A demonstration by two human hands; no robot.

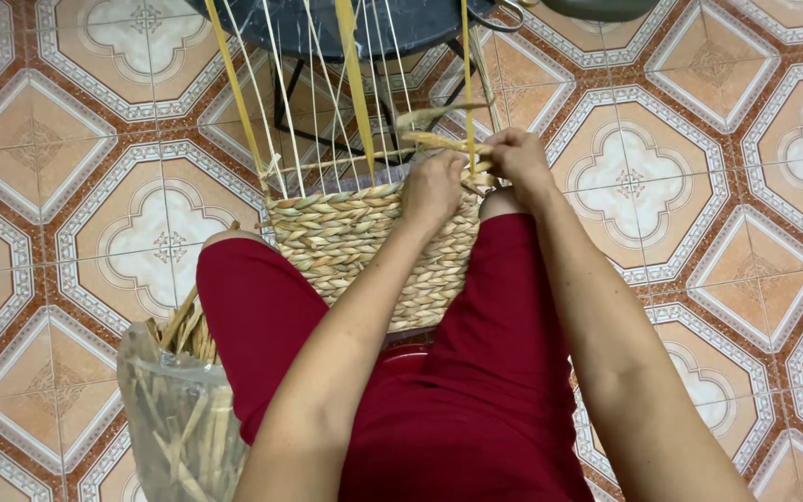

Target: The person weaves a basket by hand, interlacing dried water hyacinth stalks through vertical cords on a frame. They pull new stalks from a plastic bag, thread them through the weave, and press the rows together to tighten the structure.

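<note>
1. Two hands work at the rim of a half-woven basket [374, 251] propped between the person's knees, over red shorts [476, 390].
2. Left hand [434, 191] presses on the top braided row, fingers curled over the edge; I cannot tell whether they pinch anything.
3. Right hand [518, 158] has its fingers closed on a twisted straw strand [443, 141], drawn across the upright stakes [327, 93].
4. Weaving looks mid-row; the next pass seems to need the strand threaded behind a stake and pulled snug.
5. Beside the left knee, a clear plastic bag [178, 418] holds loose dried strips.
</note>
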